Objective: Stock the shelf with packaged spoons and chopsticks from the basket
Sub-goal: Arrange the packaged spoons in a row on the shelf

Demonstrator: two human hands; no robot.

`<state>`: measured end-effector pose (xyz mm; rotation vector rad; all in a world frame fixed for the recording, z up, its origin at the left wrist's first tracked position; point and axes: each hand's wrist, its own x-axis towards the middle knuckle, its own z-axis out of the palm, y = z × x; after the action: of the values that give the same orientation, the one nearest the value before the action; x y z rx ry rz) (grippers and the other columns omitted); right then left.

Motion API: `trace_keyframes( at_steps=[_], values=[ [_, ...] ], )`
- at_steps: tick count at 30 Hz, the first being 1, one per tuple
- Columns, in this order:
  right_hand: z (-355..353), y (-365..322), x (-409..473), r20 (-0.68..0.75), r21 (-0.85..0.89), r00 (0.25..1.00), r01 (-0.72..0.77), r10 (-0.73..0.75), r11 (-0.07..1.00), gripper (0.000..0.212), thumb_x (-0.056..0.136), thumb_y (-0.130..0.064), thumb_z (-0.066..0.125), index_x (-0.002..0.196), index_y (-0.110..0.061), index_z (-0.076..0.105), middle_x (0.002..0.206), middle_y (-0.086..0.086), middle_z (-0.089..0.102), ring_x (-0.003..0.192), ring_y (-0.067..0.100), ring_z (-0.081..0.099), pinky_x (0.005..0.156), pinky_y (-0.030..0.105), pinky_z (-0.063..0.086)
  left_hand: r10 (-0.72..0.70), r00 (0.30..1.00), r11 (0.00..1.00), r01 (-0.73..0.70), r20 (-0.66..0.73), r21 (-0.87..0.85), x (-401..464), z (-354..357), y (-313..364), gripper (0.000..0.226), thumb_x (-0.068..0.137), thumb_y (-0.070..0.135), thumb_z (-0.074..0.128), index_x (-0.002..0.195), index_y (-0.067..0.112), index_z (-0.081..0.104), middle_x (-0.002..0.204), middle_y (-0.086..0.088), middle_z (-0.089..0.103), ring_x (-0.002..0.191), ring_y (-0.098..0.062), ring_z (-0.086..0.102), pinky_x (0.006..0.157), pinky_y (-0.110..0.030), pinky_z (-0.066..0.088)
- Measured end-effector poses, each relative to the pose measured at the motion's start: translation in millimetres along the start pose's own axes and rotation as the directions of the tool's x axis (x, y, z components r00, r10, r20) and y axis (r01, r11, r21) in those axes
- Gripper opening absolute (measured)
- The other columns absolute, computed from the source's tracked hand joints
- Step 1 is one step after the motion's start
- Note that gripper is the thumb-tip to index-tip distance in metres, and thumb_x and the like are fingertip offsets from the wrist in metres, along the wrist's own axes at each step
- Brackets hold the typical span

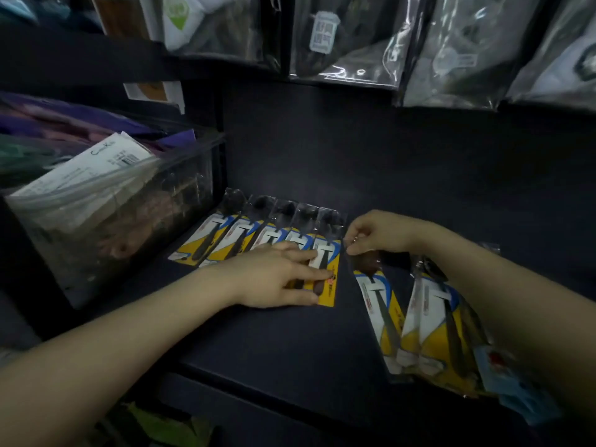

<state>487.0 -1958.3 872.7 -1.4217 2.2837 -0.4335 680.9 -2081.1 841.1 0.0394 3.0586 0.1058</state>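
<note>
Forearms reach in from the near edge over the dark shelf (290, 343), and everything here sits in relation to the row of spoon packs (258, 237) laid flat near the shelf's middle. Nearest the person, to the right of that row and well clear of it, a loose pile of spoon packs (429, 330) lies under the right forearm, probably parked there as the supply to draw from. The right hand (380, 233) pinches the top edge of the next spoon pack (374, 295) with thumb and fingers closed on the plastic; the pack lies just right of the row's last card, slanted, so it likely needs swinging parallel before it joins. The left hand (277, 275) lies on the row's rightmost packs with fingers spread and nearly flat, seemingly pressing them down so the row keeps its line while the neighbour comes in. Left of the row stands a clear bin (129, 214) of other packaged goods. Beyond and above the row hang clear bagged items (348, 37). No basket or chopsticks can be made out
</note>
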Motion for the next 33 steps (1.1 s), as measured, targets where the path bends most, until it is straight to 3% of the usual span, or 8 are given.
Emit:
trace_keyframes(
  at_steps=[5,9,14,17,20,23,26,33],
  values=[
    [-2.8,4.6,-5.5,0.039,0.158,0.999,-0.001,-0.005,0.988,0.014,0.085,-0.006,0.063,0.081,-0.02,0.062,0.075,-0.005,0.058,0.068,0.007,0.055,0.063,0.023,0.047,-0.037,0.999,0.999,0.037,0.021,0.023,3.4,-1.5,-0.5,0.045,0.092,0.049,0.035,0.136,0.047,0.027,0.154,0.008,0.018,0.139,-0.015,0.016,0.11,-0.037,0.018],
    [-13.8,-4.2,-10.9,-0.348,0.441,0.935,0.224,-0.065,0.869,0.026,0.087,0.005,0.055,0.076,-0.019,0.059,0.074,0.0,0.058,0.06,0.003,0.056,0.052,0.012,0.046,-0.067,0.993,0.996,0.061,-0.102,-0.061,1.8,2.5,4.2,0.065,0.081,0.067,0.02,0.136,0.036,0.036,0.152,0.002,0.027,0.137,-0.015,0.025,0.112,-0.034,0.022],
    [-36.8,-22.0,-22.4,-0.619,0.633,0.783,0.462,0.049,0.621,0.025,0.089,0.004,0.05,0.078,-0.017,0.058,0.073,0.001,0.058,0.058,0.003,0.057,0.056,0.019,0.05,-0.281,0.885,0.635,-0.118,-0.37,-0.764,-4.2,-16.4,42.2,0.012,0.089,0.046,0.043,0.088,0.039,0.054,0.066,0.019,0.059,0.061,0.003,0.051,0.061,-0.018,0.04],
    [-32.1,-19.8,-37.6,-0.574,0.644,0.816,0.403,0.063,0.65,0.015,0.091,-0.006,0.054,0.081,-0.014,0.059,0.077,0.004,0.061,0.068,0.013,0.059,0.07,0.029,0.055,-0.341,0.894,0.414,-0.136,-0.292,-0.9,-0.4,-17.9,64.6,0.013,0.089,0.017,0.054,0.102,0.015,0.056,0.057,0.0,0.049,0.049,-0.014,0.042,0.046,-0.023,0.038],
    [-27.5,1.0,-58.9,-0.399,0.64,0.911,0.195,0.105,0.743,0.022,0.094,-0.027,0.052,0.091,-0.008,0.062,0.093,0.011,0.064,0.082,0.017,0.063,0.077,0.023,0.056,-0.397,0.885,0.378,-0.083,-0.243,-0.922,5.3,-8.3,73.8,0.012,0.088,0.011,0.055,0.1,0.011,0.057,0.055,0.0,0.043,0.044,-0.009,0.036,0.046,-0.024,0.031],
    [-32.2,33.3,-78.7,-0.332,0.14,0.934,-0.092,0.134,0.986,0.034,0.089,-0.034,0.057,0.104,-0.004,0.065,0.105,0.012,0.067,0.093,0.024,0.063,0.085,0.034,0.05,-0.419,0.878,0.368,-0.069,-0.231,-0.927,6.4,0.3,78.3,0.016,0.088,0.011,0.054,0.104,0.014,0.057,0.067,-0.003,0.049,0.047,-0.007,0.038,0.048,-0.024,0.032],
    [-32.1,54.6,-90.5,-0.224,-0.23,0.96,-0.218,0.166,0.948,0.037,0.084,-0.024,0.066,0.118,-0.011,0.06,0.115,0.005,0.063,0.105,0.022,0.059,0.087,0.028,0.043,-0.451,0.864,0.359,-0.056,-0.226,-0.932,2.2,5.3,83.8,0.014,0.088,0.009,0.054,0.1,0.017,0.058,0.071,-0.004,0.054,0.049,-0.008,0.041,0.045,-0.016,0.035],
    [-25.1,65.2,-82.6,-0.375,0.134,0.905,-0.162,0.201,0.978,0.013,0.078,-0.014,0.072,0.087,-0.011,0.063,0.078,0.0,0.061,0.078,0.016,0.058,0.06,0.022,0.045,-0.543,0.801,0.445,0.022,-0.25,-0.895,-10.8,8.1,78.0,0.01,0.084,0.021,0.062,0.092,0.026,0.06,0.071,-0.015,0.064,0.054,-0.014,0.05,0.054,-0.027,0.039]
  ],
)
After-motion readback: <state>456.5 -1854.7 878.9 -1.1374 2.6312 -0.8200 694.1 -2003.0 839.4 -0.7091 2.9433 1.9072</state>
